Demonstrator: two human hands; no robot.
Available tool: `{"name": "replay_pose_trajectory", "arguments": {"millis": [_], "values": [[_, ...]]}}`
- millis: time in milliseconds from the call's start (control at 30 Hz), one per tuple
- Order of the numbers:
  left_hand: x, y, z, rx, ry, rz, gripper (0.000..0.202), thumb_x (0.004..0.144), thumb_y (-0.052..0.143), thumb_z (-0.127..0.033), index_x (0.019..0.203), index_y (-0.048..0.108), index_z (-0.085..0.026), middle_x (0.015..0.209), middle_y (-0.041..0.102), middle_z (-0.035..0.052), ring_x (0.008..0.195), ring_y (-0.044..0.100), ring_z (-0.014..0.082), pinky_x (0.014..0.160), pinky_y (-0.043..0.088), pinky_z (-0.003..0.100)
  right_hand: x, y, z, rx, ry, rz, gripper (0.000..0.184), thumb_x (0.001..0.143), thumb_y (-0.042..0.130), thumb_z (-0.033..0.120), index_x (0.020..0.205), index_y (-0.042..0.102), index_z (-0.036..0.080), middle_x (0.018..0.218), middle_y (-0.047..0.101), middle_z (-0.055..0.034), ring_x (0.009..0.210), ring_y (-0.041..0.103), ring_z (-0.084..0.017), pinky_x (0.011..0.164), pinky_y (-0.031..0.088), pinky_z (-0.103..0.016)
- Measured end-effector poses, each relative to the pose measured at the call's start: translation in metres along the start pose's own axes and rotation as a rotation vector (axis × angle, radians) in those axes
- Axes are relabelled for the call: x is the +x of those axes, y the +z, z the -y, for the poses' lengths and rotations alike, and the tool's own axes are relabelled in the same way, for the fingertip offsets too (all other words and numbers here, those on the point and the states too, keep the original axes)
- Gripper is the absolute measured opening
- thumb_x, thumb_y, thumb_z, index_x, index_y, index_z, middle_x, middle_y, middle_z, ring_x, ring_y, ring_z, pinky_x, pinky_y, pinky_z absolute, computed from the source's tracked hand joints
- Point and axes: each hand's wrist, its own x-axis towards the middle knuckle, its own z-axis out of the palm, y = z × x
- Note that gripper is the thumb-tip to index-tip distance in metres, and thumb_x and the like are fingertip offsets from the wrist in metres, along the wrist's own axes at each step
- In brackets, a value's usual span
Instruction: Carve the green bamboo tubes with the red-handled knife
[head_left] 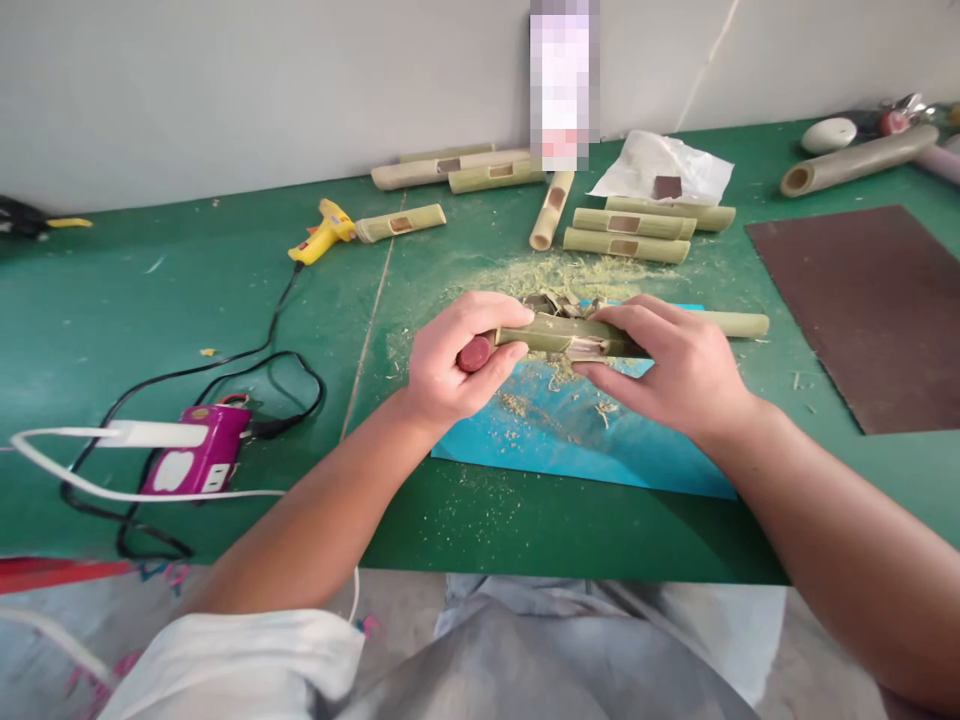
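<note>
Grey clothing, nearest, with one white sleeve at left. Green table, its near edge strewn with crumbs. Blue sheet, flat on it, littered with shavings. Purple power unit, left, with a white plug and black cable.

Left hand: closed round one end of a bamboo tube and a red-ended handle. Right hand: thumb and fingers gripping the same tube's right part. Tube: held level above the blue sheet, centre; dull green skin, ragged notch on its near side, pale splintered fibres at the edges; interior not readable.

Brown board, right. Beyond: several cut bamboo tubes, each with a neat rectangular opening; yellow glue gun, left, touching one. Crumpled white bag, far, contents indiscernible, bearing a small brown square.
</note>
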Motion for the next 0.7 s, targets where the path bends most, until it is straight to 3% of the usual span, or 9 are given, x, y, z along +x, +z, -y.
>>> {"name": "replay_pose_trajectory", "arguments": {"millis": [200, 367, 567, 700], "values": [[0.000, 0.000, -0.003, 0.019, 0.006, 0.023, 0.025, 0.089, 0.070, -0.015, 0.113, 0.068, -0.020, 0.106, 0.073, 0.0060, 0.097, 0.071, 0.0170, 0.088, 0.059, 0.032, 0.000, -0.001, 0.000, 0.138, 0.055, -0.031, 0.045, 0.093, 0.056, 0.060, 0.094, 0.072, 0.017, 0.071, 0.063, -0.0042, 0.060, 0.055, -0.014, 0.055, 0.041, -0.030], [-0.001, 0.001, -0.004, 0.030, 0.003, 0.005, 0.024, 0.089, 0.070, -0.018, 0.113, 0.068, -0.022, 0.105, 0.074, 0.0049, 0.096, 0.072, 0.0169, 0.086, 0.059, 0.032, 0.002, -0.003, 0.005, 0.259, 0.155, -0.010, 0.047, 0.093, 0.056, 0.061, 0.084, 0.072, 0.018, 0.064, 0.058, -0.0023, 0.059, 0.052, -0.013, 0.056, 0.038, -0.029], [0.002, 0.000, -0.003, 0.131, -0.094, 0.029, 0.018, 0.094, 0.065, -0.025, 0.111, 0.068, -0.021, 0.104, 0.075, 0.0040, 0.091, 0.071, 0.0140, 0.085, 0.058, 0.029, 0.007, -0.003, 0.015, 0.407, 0.468, 0.154, 0.052, 0.091, 0.054, 0.064, 0.066, 0.060, 0.019, 0.056, 0.049, 0.0011, 0.053, 0.040, -0.011, 0.051, 0.030, -0.028], [0.005, -0.003, -0.004, 0.430, -0.050, -0.009, 0.026, 0.093, 0.068, -0.031, 0.117, 0.067, -0.022, 0.116, 0.072, 0.0078, 0.103, 0.070, 0.0205, 0.088, 0.060, 0.034, 0.008, 0.002, 0.012, 0.622, 0.615, 0.274, 0.038, 0.095, 0.043, 0.041, 0.064, 0.052, 0.020, 0.054, 0.048, 0.0006, 0.051, 0.043, -0.012, 0.051, 0.033, -0.028]]}}
